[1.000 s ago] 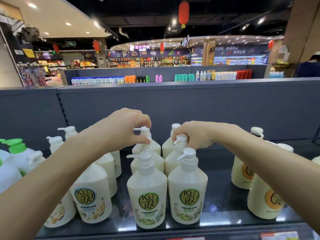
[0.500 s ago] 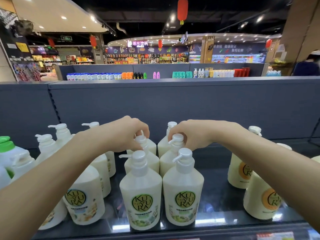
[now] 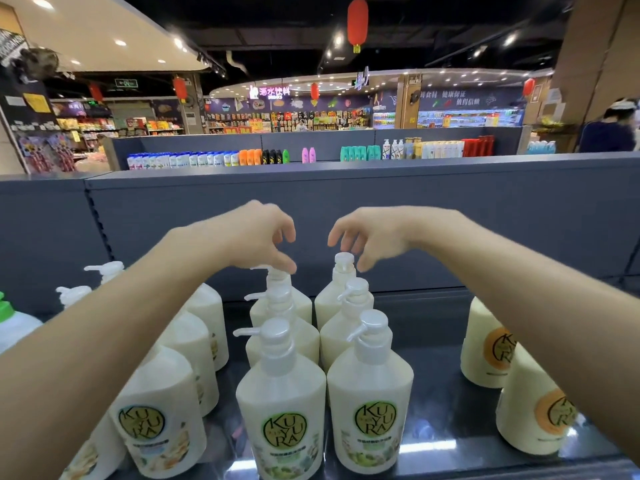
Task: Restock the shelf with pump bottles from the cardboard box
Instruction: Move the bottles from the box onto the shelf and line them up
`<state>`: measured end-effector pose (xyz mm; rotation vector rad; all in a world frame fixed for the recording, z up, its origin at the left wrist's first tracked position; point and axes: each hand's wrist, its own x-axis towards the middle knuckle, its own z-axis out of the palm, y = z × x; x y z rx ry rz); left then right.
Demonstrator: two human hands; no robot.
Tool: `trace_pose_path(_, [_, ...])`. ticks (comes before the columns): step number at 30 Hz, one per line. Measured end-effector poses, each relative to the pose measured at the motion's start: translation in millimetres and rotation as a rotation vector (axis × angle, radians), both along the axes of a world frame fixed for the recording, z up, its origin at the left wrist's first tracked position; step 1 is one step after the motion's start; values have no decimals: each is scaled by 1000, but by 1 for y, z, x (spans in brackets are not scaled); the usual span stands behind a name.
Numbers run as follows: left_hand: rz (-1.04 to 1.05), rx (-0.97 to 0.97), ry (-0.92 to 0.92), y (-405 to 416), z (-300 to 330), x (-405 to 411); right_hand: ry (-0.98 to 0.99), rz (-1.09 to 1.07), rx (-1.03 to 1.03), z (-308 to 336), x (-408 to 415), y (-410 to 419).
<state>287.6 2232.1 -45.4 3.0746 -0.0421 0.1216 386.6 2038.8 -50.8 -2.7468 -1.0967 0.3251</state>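
Observation:
Cream pump bottles with green KUYURA labels stand in two rows of three on the dark shelf (image 3: pixel 433 327). The front pair are the left one (image 3: pixel 280 410) and the right one (image 3: pixel 370 400). My left hand (image 3: pixel 256 237) hovers over the pump of the rear left bottle (image 3: pixel 277 282), fingertips touching or just above its pump head, fingers spread. My right hand (image 3: pixel 374 237) is open just above and beside the pump of the rear right bottle (image 3: pixel 341 271), holding nothing. The cardboard box is out of view.
More cream bottles stand under my left arm (image 3: pixel 162 410), and orange-labelled ones at the right (image 3: pixel 491 344). A green-capped bottle (image 3: pixel 10 320) is at the far left. The grey back panel (image 3: pixel 450 220) rises behind the shelf. A person (image 3: pixel 609 133) stands far right.
Both hands have let go of the middle-row pumps and lifted, with fingers opened, to above the rear bottles. The camera has moved closer to the shelf.

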Motion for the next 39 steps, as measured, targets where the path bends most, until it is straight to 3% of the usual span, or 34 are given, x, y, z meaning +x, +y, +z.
trace_pose_path(5, [47, 26, 157, 12, -28, 27, -3, 12, -84, -24, 7, 14])
trace_pose_path(11, [-21, -51, 94, 17, -35, 32, 2, 41, -49, -30, 10, 12])
trace_pose_path(22, [-61, -101, 73, 17, -35, 33, -26, 50, -161, -24, 15, 17])
trace_pose_path(39, [-26, -45, 59, 13, -43, 22, 11, 6, -21, -35, 10, 8])
